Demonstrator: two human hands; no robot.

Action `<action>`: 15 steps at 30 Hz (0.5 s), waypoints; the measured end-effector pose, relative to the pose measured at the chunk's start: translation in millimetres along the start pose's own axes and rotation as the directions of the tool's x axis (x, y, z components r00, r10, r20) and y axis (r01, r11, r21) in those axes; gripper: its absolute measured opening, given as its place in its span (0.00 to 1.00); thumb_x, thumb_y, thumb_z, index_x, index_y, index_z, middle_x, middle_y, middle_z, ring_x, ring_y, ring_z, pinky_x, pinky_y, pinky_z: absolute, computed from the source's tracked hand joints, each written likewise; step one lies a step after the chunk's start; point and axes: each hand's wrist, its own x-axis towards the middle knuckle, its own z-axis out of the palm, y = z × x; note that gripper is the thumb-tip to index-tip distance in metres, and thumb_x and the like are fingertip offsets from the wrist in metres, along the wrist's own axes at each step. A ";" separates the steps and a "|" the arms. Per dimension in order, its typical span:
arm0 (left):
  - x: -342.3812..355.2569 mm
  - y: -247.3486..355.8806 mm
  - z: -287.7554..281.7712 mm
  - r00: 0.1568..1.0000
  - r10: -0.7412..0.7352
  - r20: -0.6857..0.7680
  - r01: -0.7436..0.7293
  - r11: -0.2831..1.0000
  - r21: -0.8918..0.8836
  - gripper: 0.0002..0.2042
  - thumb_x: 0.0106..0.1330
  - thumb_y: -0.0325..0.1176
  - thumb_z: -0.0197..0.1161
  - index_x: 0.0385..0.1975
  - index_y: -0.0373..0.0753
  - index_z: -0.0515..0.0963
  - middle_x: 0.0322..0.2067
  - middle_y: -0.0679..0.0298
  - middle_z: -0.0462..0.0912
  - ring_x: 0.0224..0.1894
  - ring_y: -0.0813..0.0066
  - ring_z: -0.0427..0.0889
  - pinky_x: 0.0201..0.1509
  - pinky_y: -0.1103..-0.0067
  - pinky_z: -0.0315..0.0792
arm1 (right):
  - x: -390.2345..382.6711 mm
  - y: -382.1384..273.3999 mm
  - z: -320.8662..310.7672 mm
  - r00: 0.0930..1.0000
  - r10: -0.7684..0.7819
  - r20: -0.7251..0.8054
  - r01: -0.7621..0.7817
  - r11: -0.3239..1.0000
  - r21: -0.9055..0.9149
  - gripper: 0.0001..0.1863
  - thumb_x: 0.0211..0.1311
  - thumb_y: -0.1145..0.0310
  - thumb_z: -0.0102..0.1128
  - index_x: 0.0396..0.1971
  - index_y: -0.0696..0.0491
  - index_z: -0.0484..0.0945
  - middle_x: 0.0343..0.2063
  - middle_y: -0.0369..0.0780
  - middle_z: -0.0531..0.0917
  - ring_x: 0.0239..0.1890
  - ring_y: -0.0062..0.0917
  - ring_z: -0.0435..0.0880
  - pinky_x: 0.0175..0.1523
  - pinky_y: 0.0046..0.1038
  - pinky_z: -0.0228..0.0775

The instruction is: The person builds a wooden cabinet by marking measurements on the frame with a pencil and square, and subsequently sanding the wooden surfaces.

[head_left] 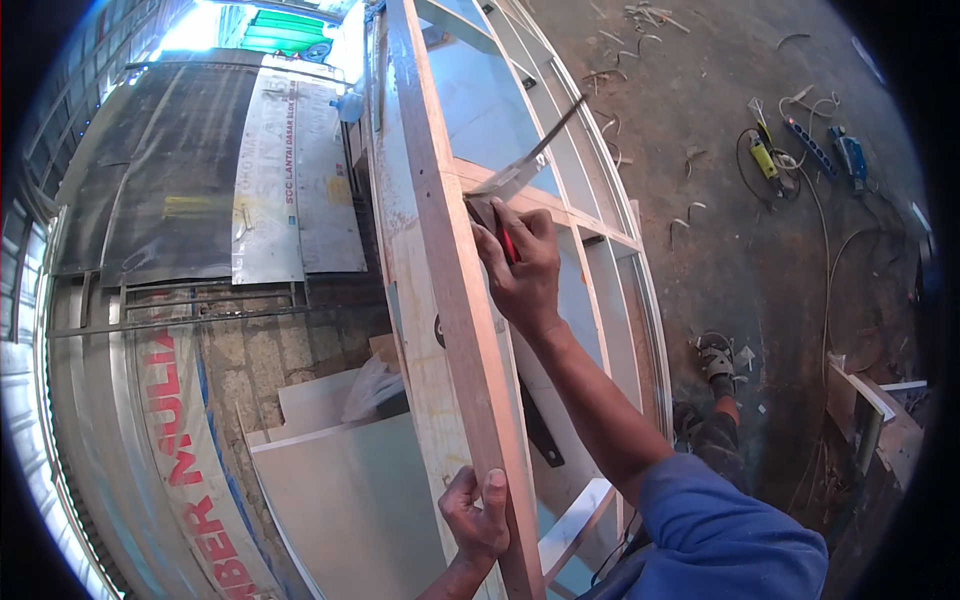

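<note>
A long wooden beam (pixel 455 280) runs lengthwise along the near side of a frame. Low in the view, my left hand (pixel 478 515) is closed around this beam, its thumb on the top face. Farther along, my right hand (pixel 525 262) is closed against the beam's right edge. It holds a tool like a try square (pixel 515 178), with a dark stock at the wood and a thin metal blade slanting up and right. Something red (pixel 509 246) shows between the right fingers; its kind is hidden.
Crosspieces (pixel 545 195) divide the frame, with bluish panels between. A dark slotted bar (pixel 540 425) lies inside it. White boards (pixel 360 480) lean at left near metal sheets (pixel 180 170). On the right floor are a yellow-green power tool (pixel 764 160), a power strip (pixel 810 145), cords and wood shavings.
</note>
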 end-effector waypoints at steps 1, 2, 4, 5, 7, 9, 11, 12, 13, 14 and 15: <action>0.5 -1.9 -0.8 1.000 0.002 0.002 -0.002 1.000 -0.008 0.28 0.69 0.54 0.62 0.22 0.30 0.74 0.17 0.64 0.69 0.23 0.78 0.66 0.27 0.75 0.62 | -0.4 -1.6 -3.3 1.000 -0.007 0.000 0.007 1.000 -0.005 0.22 0.62 0.64 0.71 0.52 0.61 0.82 0.30 0.43 0.74 0.34 0.33 0.74 0.40 0.33 0.69; 1.5 -1.6 -2.6 1.000 -0.004 -0.001 0.004 1.000 0.010 0.27 0.69 0.53 0.62 0.23 0.29 0.75 0.17 0.63 0.71 0.23 0.77 0.68 0.27 0.74 0.64 | 0.6 -6.0 -4.6 1.000 0.015 0.000 -0.015 1.000 0.022 0.22 0.62 0.64 0.70 0.52 0.61 0.82 0.31 0.43 0.74 0.34 0.33 0.74 0.41 0.33 0.69; -0.2 3.8 -5.1 1.000 -0.006 -0.012 0.006 1.000 0.012 0.27 0.69 0.53 0.63 0.23 0.29 0.76 0.18 0.62 0.73 0.24 0.76 0.71 0.28 0.73 0.66 | -3.5 -10.7 -13.5 0.997 0.073 0.001 -0.073 0.997 0.039 0.21 0.65 0.64 0.69 0.52 0.61 0.82 0.32 0.42 0.75 0.35 0.30 0.75 0.41 0.32 0.69; 0.7 11.9 -4.0 1.000 -0.009 -0.014 0.009 1.000 0.011 0.27 0.69 0.53 0.63 0.24 0.28 0.77 0.19 0.60 0.76 0.24 0.74 0.74 0.29 0.72 0.69 | -1.0 -9.1 -21.8 0.998 0.056 0.007 -0.057 0.998 0.039 0.21 0.65 0.64 0.69 0.52 0.61 0.82 0.32 0.42 0.75 0.35 0.30 0.75 0.41 0.32 0.69; -6.0 24.5 -7.1 1.000 -0.007 -0.021 0.006 1.000 -0.014 0.27 0.69 0.53 0.64 0.25 0.28 0.78 0.19 0.58 0.78 0.25 0.71 0.77 0.30 0.70 0.72 | 8.0 -5.8 -48.3 0.985 0.170 -0.010 -0.169 0.984 0.048 0.19 0.68 0.64 0.67 0.53 0.61 0.82 0.35 0.40 0.77 0.36 0.26 0.77 0.44 0.29 0.71; -7.9 30.4 -8.7 1.000 -0.016 -0.024 0.019 0.995 0.094 0.27 0.68 0.53 0.65 0.27 0.28 0.80 0.23 0.54 0.82 0.27 0.63 0.83 0.35 0.68 0.76 | 26.7 1.8 -82.9 0.979 0.189 -0.071 -0.168 0.959 0.229 0.18 0.70 0.64 0.65 0.53 0.60 0.83 0.37 0.39 0.79 0.38 0.23 0.78 0.46 0.27 0.72; -9.6 32.7 -9.5 0.999 -0.011 -0.041 0.016 0.994 0.104 0.26 0.68 0.53 0.65 0.27 0.28 0.80 0.23 0.53 0.82 0.28 0.60 0.83 0.35 0.68 0.76 | 45.9 38.7 -130.0 0.947 0.283 -0.153 -0.270 0.958 0.098 0.17 0.71 0.63 0.64 0.52 0.59 0.84 0.40 0.38 0.83 0.40 0.21 0.80 0.48 0.25 0.73; -12.4 32.2 -9.7 0.999 -0.013 -0.047 0.019 0.990 0.140 0.26 0.68 0.52 0.65 0.27 0.29 0.81 0.24 0.52 0.82 0.28 0.57 0.83 0.36 0.67 0.76 | 55.5 54.2 -157.6 0.925 0.345 -0.159 -0.334 0.938 0.091 0.18 0.71 0.62 0.64 0.51 0.59 0.85 0.40 0.38 0.84 0.40 0.20 0.80 0.49 0.25 0.73; -14.2 30.3 -10.4 0.997 -0.036 -0.065 0.043 0.993 0.111 0.26 0.68 0.52 0.65 0.27 0.29 0.81 0.24 0.52 0.82 0.28 0.57 0.83 0.36 0.67 0.76 | 62.9 71.0 -183.3 0.900 0.408 -0.156 -0.400 0.913 0.084 0.18 0.70 0.60 0.65 0.50 0.59 0.85 0.39 0.39 0.86 0.40 0.19 0.80 0.49 0.25 0.72; -13.1 28.2 -12.0 0.996 -0.046 -0.070 0.058 0.984 0.167 0.25 0.68 0.51 0.65 0.26 0.29 0.81 0.24 0.51 0.82 0.29 0.55 0.83 0.36 0.67 0.76 | 65.7 94.1 -211.6 0.882 0.455 -0.126 -0.457 0.889 0.009 0.19 0.70 0.58 0.65 0.49 0.59 0.85 0.40 0.37 0.86 0.42 0.18 0.80 0.50 0.23 0.72; -12.1 26.5 -12.1 0.995 -0.064 -0.075 0.079 0.972 0.220 0.24 0.68 0.50 0.65 0.26 0.30 0.81 0.25 0.50 0.83 0.30 0.52 0.84 0.37 0.66 0.76 | 66.8 118.4 -239.2 0.860 0.501 -0.097 -0.508 0.858 -0.075 0.21 0.70 0.56 0.65 0.49 0.60 0.85 0.41 0.36 0.86 0.44 0.17 0.80 0.52 0.22 0.71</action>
